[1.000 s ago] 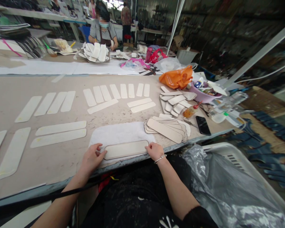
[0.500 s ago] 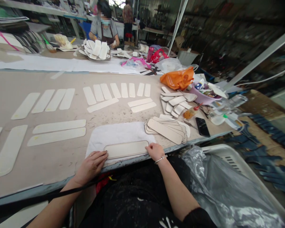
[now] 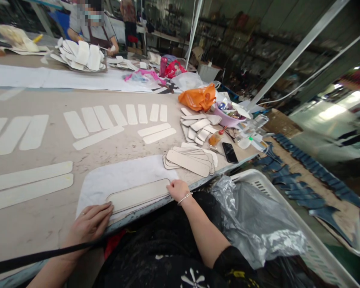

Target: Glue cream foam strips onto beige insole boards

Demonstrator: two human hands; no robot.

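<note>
A long beige strip with rounded corners and a dark edge lies on a white sheet at the table's front edge. The fingers of my left hand are pressed together and rest on the strip's left end. At its right end, my right hand pinches the corner between thumb and bent fingers. A fanned stack of similar strips sits just beyond my right hand. Several pale strips are laid out flat across the table to the left and behind.
Behind the stack are a heap of smaller pieces, a glue bottle, a phone, an orange bag and a purple basin. A plastic-lined crate stands at right. A person sits across the table.
The view has turned to the right, so the table things appear farther left. Both hands keep their places at the two ends of the strip.
</note>
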